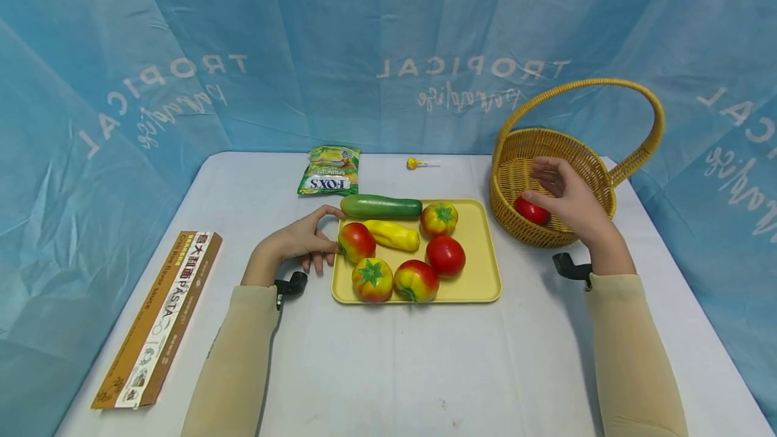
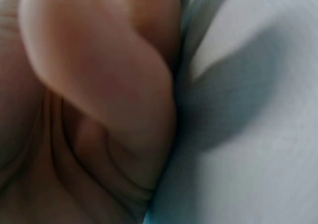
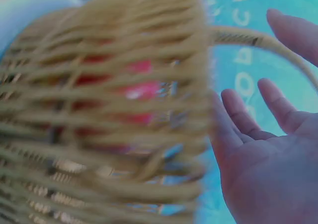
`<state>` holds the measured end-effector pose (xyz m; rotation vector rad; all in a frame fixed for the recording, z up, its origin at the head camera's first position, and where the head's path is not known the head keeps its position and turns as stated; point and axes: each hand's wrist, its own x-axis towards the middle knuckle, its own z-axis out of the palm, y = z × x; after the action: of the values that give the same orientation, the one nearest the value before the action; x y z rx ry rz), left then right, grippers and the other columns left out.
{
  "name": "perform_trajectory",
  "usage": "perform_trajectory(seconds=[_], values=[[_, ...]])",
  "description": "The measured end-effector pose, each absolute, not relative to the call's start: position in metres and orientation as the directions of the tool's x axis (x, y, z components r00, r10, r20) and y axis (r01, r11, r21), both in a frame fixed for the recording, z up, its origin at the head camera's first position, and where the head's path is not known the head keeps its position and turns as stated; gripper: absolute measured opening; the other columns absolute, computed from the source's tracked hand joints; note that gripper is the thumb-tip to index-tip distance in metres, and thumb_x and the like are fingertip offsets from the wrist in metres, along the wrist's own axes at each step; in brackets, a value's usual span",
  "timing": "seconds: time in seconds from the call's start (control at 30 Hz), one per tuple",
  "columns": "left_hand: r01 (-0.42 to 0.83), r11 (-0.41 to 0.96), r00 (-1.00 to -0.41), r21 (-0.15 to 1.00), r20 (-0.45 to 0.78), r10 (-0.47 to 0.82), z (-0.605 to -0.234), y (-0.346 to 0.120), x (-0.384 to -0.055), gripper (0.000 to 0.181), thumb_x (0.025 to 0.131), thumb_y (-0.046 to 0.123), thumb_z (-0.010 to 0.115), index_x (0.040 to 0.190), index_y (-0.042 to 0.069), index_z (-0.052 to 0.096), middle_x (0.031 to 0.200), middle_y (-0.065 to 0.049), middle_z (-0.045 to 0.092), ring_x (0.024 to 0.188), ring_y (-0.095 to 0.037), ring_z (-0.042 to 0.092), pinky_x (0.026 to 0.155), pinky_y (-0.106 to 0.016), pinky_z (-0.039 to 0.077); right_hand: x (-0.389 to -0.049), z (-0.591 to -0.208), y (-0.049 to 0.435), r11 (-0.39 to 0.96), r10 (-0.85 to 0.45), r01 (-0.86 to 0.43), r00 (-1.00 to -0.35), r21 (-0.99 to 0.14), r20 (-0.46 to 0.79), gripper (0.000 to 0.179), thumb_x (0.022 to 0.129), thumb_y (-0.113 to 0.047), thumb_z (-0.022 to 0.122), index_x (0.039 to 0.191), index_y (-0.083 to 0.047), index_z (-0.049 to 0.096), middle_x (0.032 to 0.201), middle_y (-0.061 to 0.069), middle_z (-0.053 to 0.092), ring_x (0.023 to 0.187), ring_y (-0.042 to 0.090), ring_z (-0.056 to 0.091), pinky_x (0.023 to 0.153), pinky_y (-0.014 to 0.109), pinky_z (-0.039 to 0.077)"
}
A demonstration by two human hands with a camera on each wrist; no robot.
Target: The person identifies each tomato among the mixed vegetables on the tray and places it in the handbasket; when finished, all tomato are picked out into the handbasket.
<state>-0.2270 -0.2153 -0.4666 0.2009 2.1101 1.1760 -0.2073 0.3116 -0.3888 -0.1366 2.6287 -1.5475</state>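
Note:
My left hand (image 1: 301, 238) is at the left edge of a yellow tray (image 1: 479, 248), finger and thumb at its rim beside a red-and-yellow tomato (image 1: 357, 243). Close up in the left wrist view, its fingers (image 2: 99, 70) look curled against the white tabletop. Over the wicker basket (image 1: 591, 160) hangs my right hand (image 1: 567, 197), its fingers spread and nothing held. A red tomato (image 1: 531, 210) lies inside the basket below it. On the tray sit a cucumber (image 1: 381, 206), a yellow pepper (image 1: 394, 235) and several other tomatoes (image 1: 446, 256).
Behind the tray lie a green candy bag (image 1: 330, 170) and a wrapped lollipop (image 1: 414, 163). A long pasta box (image 1: 159, 319) rests at the left of the table. The basket's tall handle (image 1: 583, 84) arches above it. A blue curtain (image 1: 340, 32) hangs behind.

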Motion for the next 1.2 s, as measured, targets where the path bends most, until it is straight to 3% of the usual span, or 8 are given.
perform_trajectory(seconds=[0.2, 0.4, 0.57, 0.7, 0.9, 1.2], values=[[-0.184, 0.590, -0.742, 0.786, -0.505, 0.441, -0.467, -0.216, -0.228, 0.070, 0.097, 0.024, 0.072, 0.152, 0.031, 0.030, 0.083, -0.011, 0.078, 0.056, -0.023, 0.072, 0.049, -0.026, 0.055, -0.196, -0.373, 0.299, 0.421, -0.167, -0.116, -0.985, -0.899, 0.049, 0.069, 0.099, -0.020, 0.075, 0.157, -0.019, 0.037, 0.156, 0.002, 0.047, 0.152, 0.025, 0.045, 0.130, 0.047, 0.035], [-0.187, 0.590, -0.742, 0.786, -0.507, 0.440, -0.466, -0.215, -0.228, 0.069, 0.097, 0.023, 0.072, 0.152, 0.030, 0.030, 0.084, -0.012, 0.078, 0.055, -0.024, 0.072, 0.049, -0.026, 0.055, -0.188, -0.368, 0.287, 0.349, -0.236, -0.192, -0.965, -0.917, 0.112, 0.064, 0.099, -0.009, 0.073, 0.154, -0.015, 0.041, 0.145, -0.008, 0.051, 0.140, 0.015, 0.050, 0.117, 0.018, 0.044], [-0.186, 0.590, -0.744, 0.786, -0.505, 0.437, -0.466, -0.215, -0.227, 0.069, 0.097, 0.023, 0.071, 0.152, 0.030, 0.030, 0.083, -0.012, 0.078, 0.055, -0.023, 0.071, 0.049, -0.026, 0.054, -0.187, -0.370, 0.277, 0.310, -0.304, -0.233, -0.943, -0.922, 0.136, 0.064, 0.098, -0.003, 0.072, 0.154, -0.008, 0.040, 0.147, -0.003, 0.051, 0.139, 0.017, 0.051, 0.112, 0.013, 0.044], [-0.193, 0.575, -0.742, 0.795, -0.502, 0.444, -0.465, -0.215, -0.226, 0.069, 0.098, 0.021, 0.070, 0.153, 0.030, 0.030, 0.082, -0.012, 0.077, 0.053, -0.022, 0.070, 0.048, -0.026, 0.054, -0.187, -0.373, 0.268, 0.322, -0.321, -0.224, -0.940, -0.920, 0.117, 0.065, 0.098, -0.004, 0.073, 0.153, -0.007, 0.040, 0.151, 0.011, 0.048, 0.143, 0.026, 0.049, 0.123, 0.027, 0.042], [-0.204, 0.564, -0.742, 0.800, -0.502, 0.444, -0.464, -0.215, -0.223, 0.070, 0.097, 0.019, 0.069, 0.153, 0.029, 0.029, 0.081, -0.011, 0.077, 0.052, -0.020, 0.069, 0.047, -0.025, 0.052, -0.189, -0.378, 0.254, 0.345, -0.365, -0.215, -0.928, -0.914, 0.081, 0.066, 0.099, -0.006, 0.073, 0.154, -0.006, 0.038, 0.153, 0.013, 0.045, 0.148, 0.035, 0.045, 0.129, 0.059, 0.030], [-0.206, 0.564, -0.746, 0.800, -0.502, 0.439, -0.463, -0.214, -0.223, 0.070, 0.097, 0.021, 0.071, 0.153, 0.029, 0.030, 0.081, -0.011, 0.077, 0.052, -0.020, 0.069, 0.048, -0.025, 0.053, -0.202, -0.392, 0.232, 0.387, -0.425, -0.208, -0.905, -0.898, 0.027, 0.071, 0.098, -0.016, 0.076, 0.157, -0.007, 0.037, 0.162, 0.016, 0.042, 0.154, 0.038, 0.040, 0.131, 0.060, 0.025]])
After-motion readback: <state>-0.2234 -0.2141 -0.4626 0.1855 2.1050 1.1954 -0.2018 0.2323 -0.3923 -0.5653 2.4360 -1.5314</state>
